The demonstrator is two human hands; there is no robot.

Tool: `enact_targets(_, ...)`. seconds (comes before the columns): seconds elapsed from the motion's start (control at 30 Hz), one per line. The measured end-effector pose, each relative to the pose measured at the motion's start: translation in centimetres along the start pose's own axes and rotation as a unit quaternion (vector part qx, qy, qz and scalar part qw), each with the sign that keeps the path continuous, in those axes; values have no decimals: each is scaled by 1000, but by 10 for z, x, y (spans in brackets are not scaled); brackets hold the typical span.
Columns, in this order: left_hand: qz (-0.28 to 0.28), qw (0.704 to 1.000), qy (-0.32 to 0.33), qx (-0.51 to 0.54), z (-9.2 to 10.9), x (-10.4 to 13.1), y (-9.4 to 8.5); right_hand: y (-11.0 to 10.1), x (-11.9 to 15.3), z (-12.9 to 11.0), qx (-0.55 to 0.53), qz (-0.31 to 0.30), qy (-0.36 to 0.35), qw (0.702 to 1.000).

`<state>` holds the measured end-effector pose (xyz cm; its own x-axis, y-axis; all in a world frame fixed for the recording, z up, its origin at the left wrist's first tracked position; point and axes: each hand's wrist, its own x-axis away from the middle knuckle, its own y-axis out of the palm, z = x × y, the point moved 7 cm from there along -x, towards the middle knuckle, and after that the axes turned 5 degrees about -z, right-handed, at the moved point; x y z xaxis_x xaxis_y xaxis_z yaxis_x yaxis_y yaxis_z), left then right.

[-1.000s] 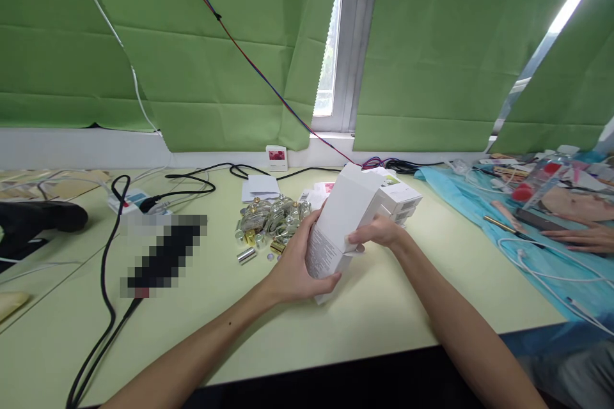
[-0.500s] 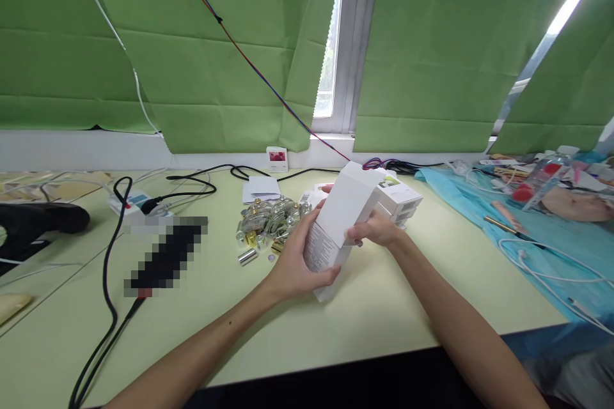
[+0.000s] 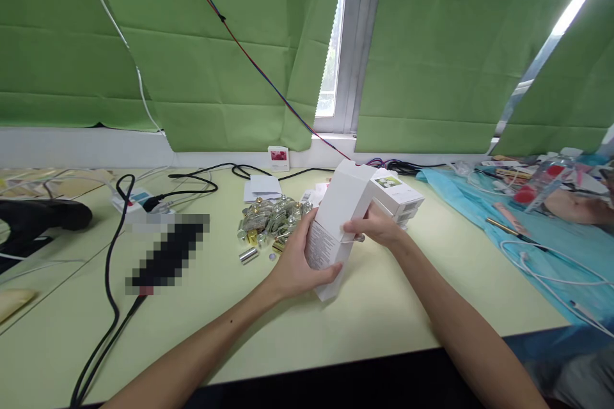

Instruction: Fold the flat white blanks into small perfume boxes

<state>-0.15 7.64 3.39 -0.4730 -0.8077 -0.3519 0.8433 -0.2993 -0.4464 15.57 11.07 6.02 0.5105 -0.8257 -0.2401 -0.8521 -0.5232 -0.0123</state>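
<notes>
Both of my hands hold a tall white cardboard box tilted over the table. Its upper part is plain white, and small printed text covers the lower front. A dark notch shows at its top edge. My left hand grips the lower left side, with the thumb reaching across the bottom. On the right side my right hand holds the box at mid-height, its thumb on the front; its other fingers are partly hidden. Behind the left hand lies a pile of small silver and gold cylinders, some seemingly in clear wrapping.
Stacked white boxes stand behind the right hand. Folded white paper lies past the pile. Black cables and a power strip occupy the left. A blue sheet with tools and white cables covers the right.
The right thumb has shifted slightly left and up on the box front. The box is slightly lower on its upper right side; both hands keep their hold. The view has moved a little.
</notes>
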Motion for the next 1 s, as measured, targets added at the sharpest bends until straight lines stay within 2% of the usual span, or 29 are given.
enact_targets(0.33,-21,999,33,-4,3,0,0,0,0,-1,19,-9,-6,1000)
enact_targets(1.0,-9,1000,7,1,2,-2,0,4,0,-2,70,-55,6,996)
